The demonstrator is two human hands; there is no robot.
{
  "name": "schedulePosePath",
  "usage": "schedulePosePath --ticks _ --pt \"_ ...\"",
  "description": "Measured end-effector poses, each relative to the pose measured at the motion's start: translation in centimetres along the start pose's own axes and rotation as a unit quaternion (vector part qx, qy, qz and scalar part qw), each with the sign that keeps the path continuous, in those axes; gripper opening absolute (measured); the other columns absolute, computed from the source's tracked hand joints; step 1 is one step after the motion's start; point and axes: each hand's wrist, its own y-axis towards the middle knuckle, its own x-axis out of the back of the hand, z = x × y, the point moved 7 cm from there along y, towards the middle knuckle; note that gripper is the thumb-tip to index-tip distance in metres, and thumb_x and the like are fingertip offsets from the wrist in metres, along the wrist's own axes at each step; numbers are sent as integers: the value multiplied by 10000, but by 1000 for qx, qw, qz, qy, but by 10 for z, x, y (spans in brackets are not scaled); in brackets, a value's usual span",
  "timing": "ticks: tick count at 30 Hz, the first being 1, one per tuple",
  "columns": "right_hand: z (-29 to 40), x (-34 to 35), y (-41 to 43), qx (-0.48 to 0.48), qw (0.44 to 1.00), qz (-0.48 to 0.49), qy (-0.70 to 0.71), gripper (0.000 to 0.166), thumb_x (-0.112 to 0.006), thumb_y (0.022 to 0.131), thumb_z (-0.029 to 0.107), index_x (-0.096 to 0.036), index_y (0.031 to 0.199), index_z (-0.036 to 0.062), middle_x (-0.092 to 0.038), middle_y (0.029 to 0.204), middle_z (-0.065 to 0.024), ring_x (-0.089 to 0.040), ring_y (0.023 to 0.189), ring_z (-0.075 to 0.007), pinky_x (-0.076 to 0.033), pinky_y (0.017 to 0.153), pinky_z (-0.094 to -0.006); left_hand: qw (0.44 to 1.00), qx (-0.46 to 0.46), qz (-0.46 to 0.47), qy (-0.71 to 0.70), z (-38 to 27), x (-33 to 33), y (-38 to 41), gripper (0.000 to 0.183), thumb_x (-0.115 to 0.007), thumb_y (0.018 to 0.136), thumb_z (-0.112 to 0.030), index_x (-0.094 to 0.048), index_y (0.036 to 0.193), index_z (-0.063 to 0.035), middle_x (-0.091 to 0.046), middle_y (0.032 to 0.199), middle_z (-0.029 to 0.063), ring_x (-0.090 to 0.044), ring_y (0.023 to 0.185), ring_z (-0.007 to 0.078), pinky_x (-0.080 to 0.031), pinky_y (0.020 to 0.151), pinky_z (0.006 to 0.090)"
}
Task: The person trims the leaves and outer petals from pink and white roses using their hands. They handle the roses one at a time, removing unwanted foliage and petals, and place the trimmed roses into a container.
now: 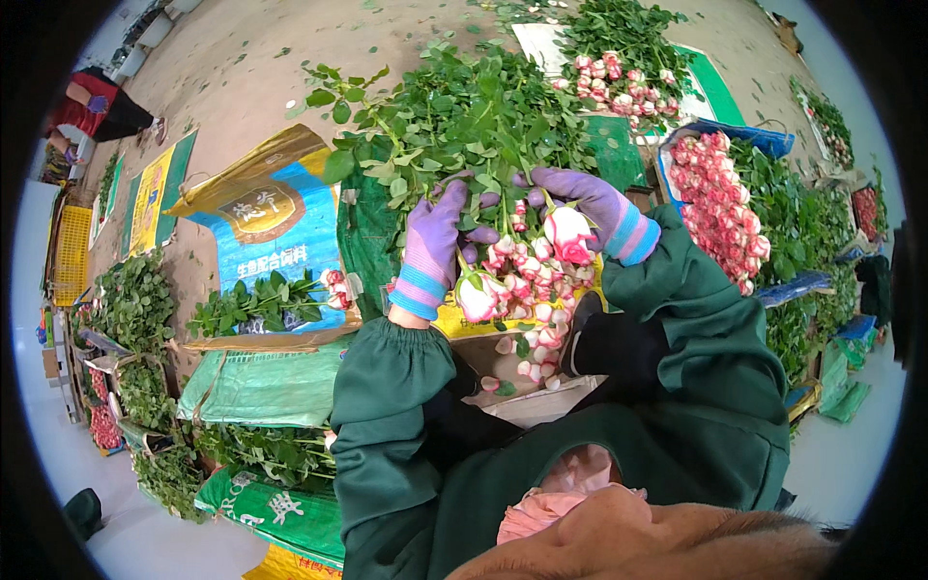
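A purple knit glove with a striped cuff covers my left hand [438, 239], whose fingers are closed around the stem of a white-and-pink rose [478, 296]; its bloom hangs below my fingers. My right hand [580, 203], gloved alike, grips just beneath the head of another rose [570, 235]. Between and below both hands lies a heap of cut rose heads [533, 272] with red-edged white petals. Their leafy green stems [486, 109] spread out beyond my fingers. Some finger parts are hidden by leaves.
A bundle of roses [718, 210] lies in a blue wrapper at right, another pile [616, 83] farther ahead. At left a blue-and-yellow printed sack [268, 210] bears a few roses. Loose petals [540, 355] lie near my feet. Another person [94, 105] is at the far left.
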Motion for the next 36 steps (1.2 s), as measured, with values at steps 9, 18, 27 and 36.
schedulePosePath --ticks 9,18,27,36 --pt "-13 -6 -8 34 995 63 -63 258 -511 957 180 -536 1111 -26 -653 863 -74 -651 818 -158 -560 713 -317 995 77 49 42 25 -20 -5 458 -455 971 -323 -459 1324 -30 -662 1068 111 -656 573 156 -354 334 191" --pt "-53 17 4 -56 825 -123 -549 278 -516 911 232 -530 1046 -10 -645 768 -82 -631 523 -144 -501 455 -263 987 154 33 3 89 0 5 285 -533 951 -325 -623 942 -55 -635 747 46 -613 587 157 -482 466 278" --pt "9 164 100 -16 827 -267 -495 346 -505 940 284 -550 1165 26 -639 893 -88 -616 593 -144 -484 459 -266 983 135 77 -97 23 28 13 430 -467 976 -362 -467 1319 -104 -659 825 113 -654 701 240 -575 613 356" --pt "-71 214 195 14 889 -319 -328 314 -513 925 247 -562 1148 31 -636 881 -93 -613 595 -176 -490 458 -289 980 35 60 -186 -6 25 12 447 -474 966 -383 -460 1327 -121 -526 676 16 -524 576 165 -464 552 347"
